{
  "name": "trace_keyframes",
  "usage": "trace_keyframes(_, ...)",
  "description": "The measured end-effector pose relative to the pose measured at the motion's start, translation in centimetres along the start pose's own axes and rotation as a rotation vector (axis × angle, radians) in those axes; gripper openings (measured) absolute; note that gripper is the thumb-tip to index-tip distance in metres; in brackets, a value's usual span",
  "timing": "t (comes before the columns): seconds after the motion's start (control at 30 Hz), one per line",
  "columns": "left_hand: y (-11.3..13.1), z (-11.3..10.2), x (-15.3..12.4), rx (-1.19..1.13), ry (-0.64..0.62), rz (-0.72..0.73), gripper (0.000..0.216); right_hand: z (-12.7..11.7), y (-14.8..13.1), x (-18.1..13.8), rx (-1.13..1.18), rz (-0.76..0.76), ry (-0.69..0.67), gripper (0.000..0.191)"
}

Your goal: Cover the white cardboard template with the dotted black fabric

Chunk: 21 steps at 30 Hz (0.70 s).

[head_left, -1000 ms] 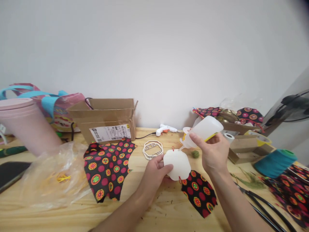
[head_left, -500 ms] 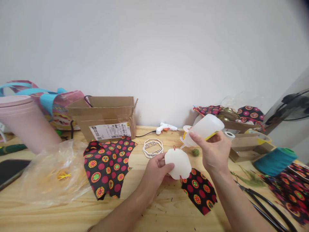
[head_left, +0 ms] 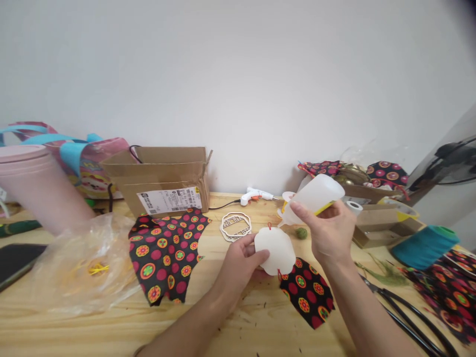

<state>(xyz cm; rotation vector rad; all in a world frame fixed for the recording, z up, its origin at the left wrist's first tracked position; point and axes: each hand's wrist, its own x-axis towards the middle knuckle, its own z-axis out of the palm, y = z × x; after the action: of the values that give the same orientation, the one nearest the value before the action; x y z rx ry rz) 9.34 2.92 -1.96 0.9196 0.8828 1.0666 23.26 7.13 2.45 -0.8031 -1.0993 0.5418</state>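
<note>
Between the thumb and fingers of my left hand [head_left: 245, 260] is a white scalloped plaque [head_left: 275, 250], with a small red cord loop at its top and red cord at its bottom. My right hand [head_left: 330, 233] grips a translucent white squeeze bottle [head_left: 318, 193], tilted so its nozzle points down and left, close to the plaque's upper right edge. Whether the tip touches the plaque I cannot tell. Below the plaque lies a patterned black fabric piece [head_left: 308, 292]. A scalloped lattice frame [head_left: 235, 226] rests beyond my left hand, and a small green ball [head_left: 301, 233] sits under the bottle.
Further back stand a cardboard box [head_left: 163, 173] and a white glue gun [head_left: 256, 196]. At left are larger patterned fabric [head_left: 167, 258], a clear plastic bag [head_left: 82, 277] and a pink tumbler [head_left: 40, 188]. Black-handled scissors [head_left: 405, 312] and a teal thread spool [head_left: 424, 247] lie at right.
Hardly anything differs. The plaque has shifted very slightly to the right in my left hand; the bottle stays tilted in almost the same place.
</note>
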Motion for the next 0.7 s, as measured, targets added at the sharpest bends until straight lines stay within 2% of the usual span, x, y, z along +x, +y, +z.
trace_keyframes(0.7,-0.15,-0.01,0.09,-0.009,-0.039,0.014,0.034,0.66,-0.32,-0.72,-0.083,-0.027,-0.027,0.027)
